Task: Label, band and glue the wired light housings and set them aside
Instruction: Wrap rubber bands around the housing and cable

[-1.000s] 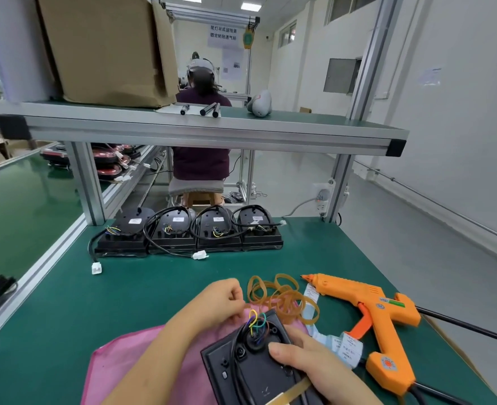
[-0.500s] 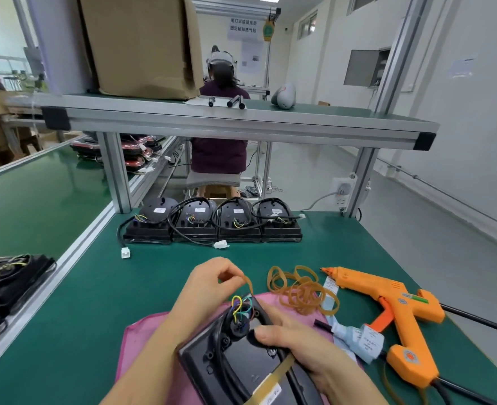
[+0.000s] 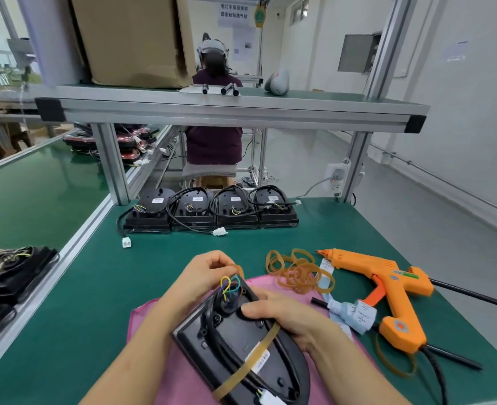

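While the banding step looks to be under way, the light housing (image 3: 235, 340) lies back-up on a pink cloth (image 3: 147, 325) at the near edge of the worktop (image 3: 95, 287), at 6 o'clock in the view. Its long axis runs from 11 o'clock, where the coloured wires (image 3: 229, 283) sprout, to 5 o'clock, where the rounded end nears the bottom of the view.

The left hand (image 3: 203, 276) sits at that 11 o'clock end, fingers curled, its fingertips pinching one loop of a rubber band (image 3: 232, 377) just beyond the wires. The rest of the band slants across the back and over a white label (image 3: 263, 359). The right hand (image 3: 288, 320) clamps the 3 o'clock flank, fingers wrapped round the edge and thumb laid on the back just beside the wire exit.

So the housing lies toward 5 o'clock from the left hand and directly under the right. By my reckoning the coming move turns on drawing the pinched loop along the long axis and seating it at the wire end. The left hand is the nearer for that, while the right steadies.

Loose bands (image 3: 297, 273) lie at 1 o'clock of the housing. The glue gun (image 3: 387, 287) lies at 2 to 3 o'clock, nearer the right hand. A row of housings (image 3: 212, 211) stands at 12 o'clock, well apart.
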